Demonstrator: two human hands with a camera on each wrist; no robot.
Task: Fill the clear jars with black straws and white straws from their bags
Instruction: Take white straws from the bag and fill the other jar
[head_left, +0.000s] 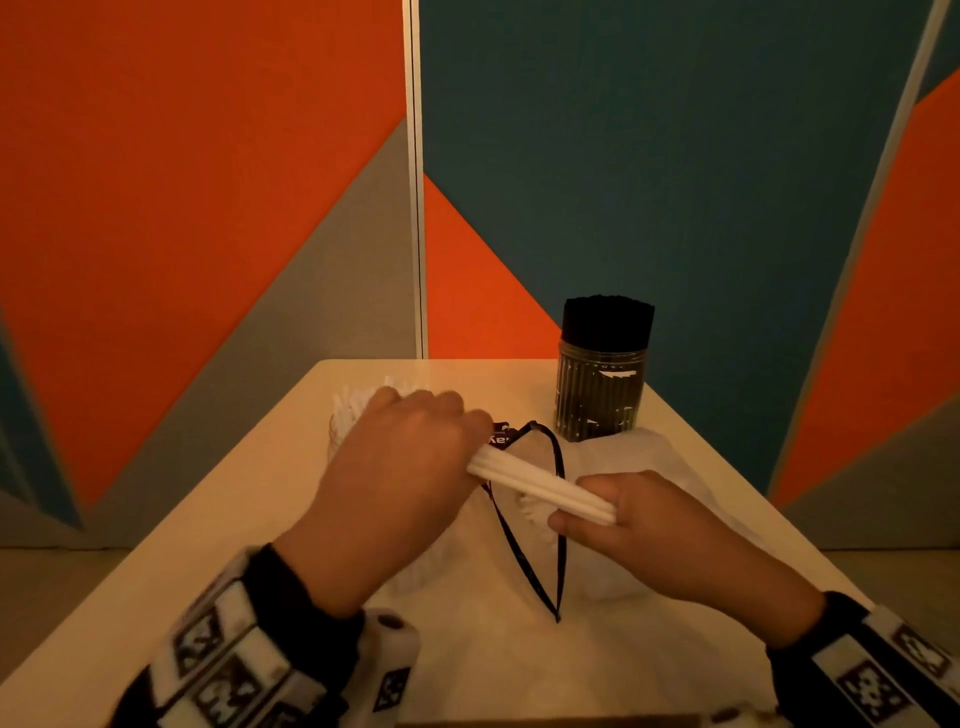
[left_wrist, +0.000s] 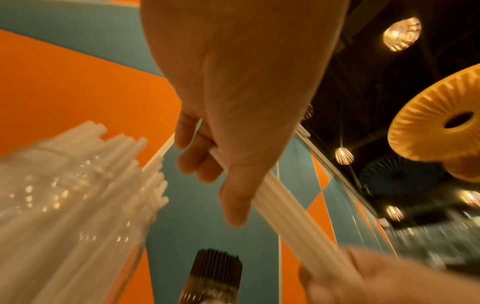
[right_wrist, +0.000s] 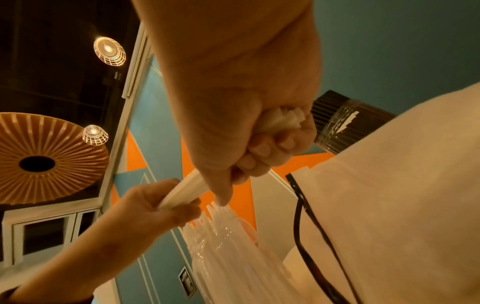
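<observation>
Both hands, left hand (head_left: 400, 467) and right hand (head_left: 639, 514), grip white straws (head_left: 540, 491) beside the crowded white-straw jar (head_left: 343, 421); jamming them in could tip it.

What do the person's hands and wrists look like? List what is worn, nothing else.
Both hands are bare: no gloves or rings show on the left hand or the right hand. Each wrist carries a dark cuff under a white band printed with square black-and-white markers. The right band matches it. No cables are visible.
</observation>
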